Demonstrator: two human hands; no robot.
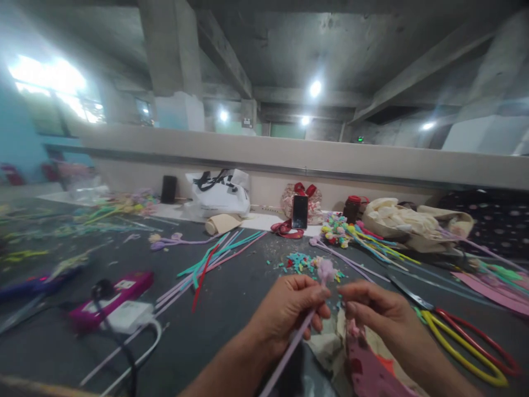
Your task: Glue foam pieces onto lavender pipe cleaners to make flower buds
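Note:
A fuzzy lilac stem (289, 353) with a fluffy bloom (326, 271) at its top is pinched between the thumb and fingers of my left hand (291, 306), just below the bloom. My right hand (374, 309) is close by on the right, its fingers curled and slightly apart, with nothing visible between them. Beneath my right hand lies a pink glue gun (367, 364), partly covered by the hand, on crumpled paper or cloth. Small turquoise and coloured pieces (300, 262) are scattered behind the bloom.
Red and yellow scissors (467, 336) lie at the right. Fuzzy stems (219, 259) and a magenta power strip (113, 298) are on the left. Farther back stand a phone (300, 212), a white bag (221, 193) and a dark bottle (352, 209) with a red lid.

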